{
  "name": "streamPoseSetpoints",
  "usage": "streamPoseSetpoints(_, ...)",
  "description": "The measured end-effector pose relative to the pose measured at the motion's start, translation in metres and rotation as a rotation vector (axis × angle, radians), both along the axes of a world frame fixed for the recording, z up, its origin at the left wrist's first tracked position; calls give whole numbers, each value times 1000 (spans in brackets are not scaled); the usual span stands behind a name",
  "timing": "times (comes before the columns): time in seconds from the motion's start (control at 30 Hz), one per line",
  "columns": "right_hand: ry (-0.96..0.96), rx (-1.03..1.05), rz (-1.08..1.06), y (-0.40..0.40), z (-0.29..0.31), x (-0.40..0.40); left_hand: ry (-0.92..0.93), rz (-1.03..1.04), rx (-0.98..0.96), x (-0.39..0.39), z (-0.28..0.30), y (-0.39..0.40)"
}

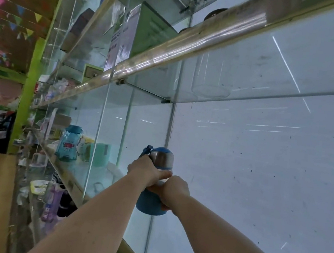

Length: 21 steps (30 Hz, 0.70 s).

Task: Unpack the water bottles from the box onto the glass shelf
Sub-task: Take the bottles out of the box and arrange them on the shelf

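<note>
Head view: left hand (144,171) and right hand (173,189), fingers curled, both grip blue bottle (152,201).

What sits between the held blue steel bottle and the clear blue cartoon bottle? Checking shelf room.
In the head view: a mint-green container and a glass divider.

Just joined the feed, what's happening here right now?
A person is holding a blue water bottle with both hands, raised in front of a glass shelf unit. The left hand grips it near the steel neck, the right hand around the body. The bottle is not yet on a shelf. A transparent blue bottle already stands on a shelf to the left. No box is in view.
</note>
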State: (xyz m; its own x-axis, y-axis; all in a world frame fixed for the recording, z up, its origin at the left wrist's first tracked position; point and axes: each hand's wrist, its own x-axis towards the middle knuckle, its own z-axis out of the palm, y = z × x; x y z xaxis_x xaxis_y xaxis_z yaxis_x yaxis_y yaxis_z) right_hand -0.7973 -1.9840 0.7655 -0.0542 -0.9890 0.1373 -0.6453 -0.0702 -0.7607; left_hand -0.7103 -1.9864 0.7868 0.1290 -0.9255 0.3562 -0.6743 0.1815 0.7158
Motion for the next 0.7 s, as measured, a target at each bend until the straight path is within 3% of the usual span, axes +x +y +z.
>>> streamPoseSetpoints(0.2, 156, 5, 2, -9, -20, -3, -29, 61, -23, -3, -5, -10)
streamPoseSetpoints(0.5, 91, 91, -3, 6, 1, -3, 100, 15, -106, 19, -9, 40)
streamPoseSetpoints(0.63, 300, -97, -32, 50, 39, -2, 45, 28, -135, 49, -1, 78)
streamPoseSetpoints(0.7, 269, -223, -31, 77, 55, 8, 44, 51, -120, 66, 2, 99)
